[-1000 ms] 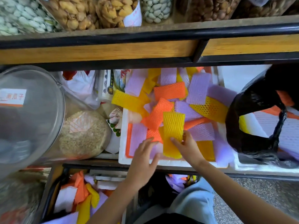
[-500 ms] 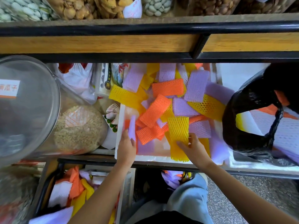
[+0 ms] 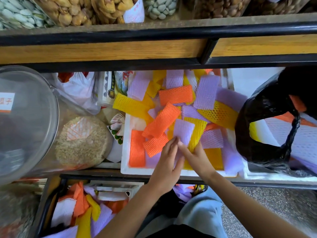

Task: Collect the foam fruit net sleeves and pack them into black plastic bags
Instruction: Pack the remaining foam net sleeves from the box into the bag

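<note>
**Both hands meeting on a purple sleeve above the foam box**

The left hand (image 3: 167, 156) and right hand (image 3: 196, 156) lie side by side, fingertips almost touching. Just beyond the fingertips of both lies a purple sleeve (image 3: 183, 132), flat on top of a yellow sleeve (image 3: 199, 133). The right hand grasps the yellow sleeve, which runs on beneath its palm. The left fingertips touch the purple sleeve's near edge; whether they pinch it or merely rest there cannot be told, owing to blur. An orange sleeve (image 3: 161, 123) lies just beyond the left hand. Under both hands sits the white foam box (image 3: 124, 152), heaped with loose sleeves. Well to the outer side of the right hand stands the black plastic bag (image 3: 267, 117), its mouth open, with sleeves inside.
</note>
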`<state>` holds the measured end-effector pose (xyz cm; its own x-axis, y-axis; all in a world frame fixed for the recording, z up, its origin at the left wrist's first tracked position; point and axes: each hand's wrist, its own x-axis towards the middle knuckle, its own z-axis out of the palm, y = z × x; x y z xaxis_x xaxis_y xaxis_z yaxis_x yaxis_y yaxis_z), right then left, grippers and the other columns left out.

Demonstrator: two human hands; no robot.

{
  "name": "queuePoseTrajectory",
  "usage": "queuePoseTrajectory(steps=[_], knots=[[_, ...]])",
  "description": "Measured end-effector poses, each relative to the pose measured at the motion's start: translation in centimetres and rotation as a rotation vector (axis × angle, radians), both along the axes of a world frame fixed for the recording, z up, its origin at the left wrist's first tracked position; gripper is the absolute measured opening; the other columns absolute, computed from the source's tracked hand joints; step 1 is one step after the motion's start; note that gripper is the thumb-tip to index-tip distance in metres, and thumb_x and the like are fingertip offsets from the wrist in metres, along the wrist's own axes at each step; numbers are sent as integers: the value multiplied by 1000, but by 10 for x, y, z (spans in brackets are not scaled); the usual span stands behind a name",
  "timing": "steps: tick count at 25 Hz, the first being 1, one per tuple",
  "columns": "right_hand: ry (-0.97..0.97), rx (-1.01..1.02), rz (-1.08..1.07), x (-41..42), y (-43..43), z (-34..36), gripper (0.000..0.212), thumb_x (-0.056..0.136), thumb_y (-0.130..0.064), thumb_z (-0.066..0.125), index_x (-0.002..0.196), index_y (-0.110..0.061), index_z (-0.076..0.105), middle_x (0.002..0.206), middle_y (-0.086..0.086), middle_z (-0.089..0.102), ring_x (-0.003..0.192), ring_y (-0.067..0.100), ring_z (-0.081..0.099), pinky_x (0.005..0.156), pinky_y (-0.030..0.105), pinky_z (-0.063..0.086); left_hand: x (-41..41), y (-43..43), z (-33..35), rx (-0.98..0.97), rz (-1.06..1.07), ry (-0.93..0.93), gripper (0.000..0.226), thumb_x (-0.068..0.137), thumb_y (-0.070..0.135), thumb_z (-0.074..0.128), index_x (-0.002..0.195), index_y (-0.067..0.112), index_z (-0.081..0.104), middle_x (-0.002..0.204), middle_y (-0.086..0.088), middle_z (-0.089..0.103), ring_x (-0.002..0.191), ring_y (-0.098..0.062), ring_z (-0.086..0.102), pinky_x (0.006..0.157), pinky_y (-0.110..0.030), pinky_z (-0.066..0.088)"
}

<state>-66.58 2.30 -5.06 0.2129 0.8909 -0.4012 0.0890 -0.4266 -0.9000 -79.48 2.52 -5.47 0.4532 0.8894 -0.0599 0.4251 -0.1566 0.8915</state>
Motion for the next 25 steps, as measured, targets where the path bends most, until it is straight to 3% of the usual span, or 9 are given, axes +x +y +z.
queuePoseTrajectory(steps=[3,5,7,9,12,17,20,22,25], knots=[[-132,-112,-80,25,-4,-2,38,85,-33,67,107,-9,46,90,2,63,87,19,59,79,36,46,-5,29,-8,75,39,28,44,92,29,43,126,3,53,128,-9,49,119,1,39,105,-12,27],[-243,-178,-79,36,-6,-3,36,86,-30,65,101,-9,40,76,4,54,76,22,53,65,34,38,-9,61,-22,144,199,139,38,88,14,56,122,-4,52,120,-20,50,116,-14,42,103,-22,32],[-326,-219,-20,41,-7,-2,39,87,-33,64,100,-12,35,72,7,51,71,23,51,59,31,31,-12,91,-34,74,316,298,53,86,12,65,130,-8,42,127,-26,45,122,-33,40,103,-35,30],[-337,-240,10,44,-6,-4,40,87,-34,63,105,-11,36,74,10,52,71,24,52,58,30,30,-14,114,-49,-34,362,377,70,85,18,68,139,-8,32,136,-28,41,127,-39,38,104,-42,30],[-354,-233,16,47,-5,-5,47,87,-34,63,116,-5,41,79,10,54,75,25,52,60,30,31,-3,133,-61,-186,424,286,77,84,18,70,142,-8,27,138,-27,45,128,-38,44,102,-42,36],[-360,-209,36,50,-4,5,50,86,-33,65,119,-2,43,87,15,61,84,29,57,64,31,36,18,141,-60,-307,548,144,48,71,14,79,113,0,61,111,-20,67,103,-32,64,86,-39,48],[-281,-121,-6,48,-7,21,52,83,-38,67,116,-4,46,97,20,66,92,31,62,80,39,48,18,126,-44,-301,537,58,47,61,26,72,103,5,66,97,-14,70,88,-23,66,78,-37,50],[-185,-32,-22,43,-11,38,55,80,-46,68,116,-10,47,100,13,67,97,24,63,86,41,50,9,109,-29,-256,561,-4,40,70,18,75,107,9,62,95,-9,69,87,-24,66,77,-38,51],[-84,68,36,32,-15,71,48,83,-41,65,121,-18,45,105,-8,65,99,2,61,86,28,51,-3,88,6,-198,572,-86,27,78,13,73,103,13,62,84,4,68,82,-18,69,71,-34,54]])
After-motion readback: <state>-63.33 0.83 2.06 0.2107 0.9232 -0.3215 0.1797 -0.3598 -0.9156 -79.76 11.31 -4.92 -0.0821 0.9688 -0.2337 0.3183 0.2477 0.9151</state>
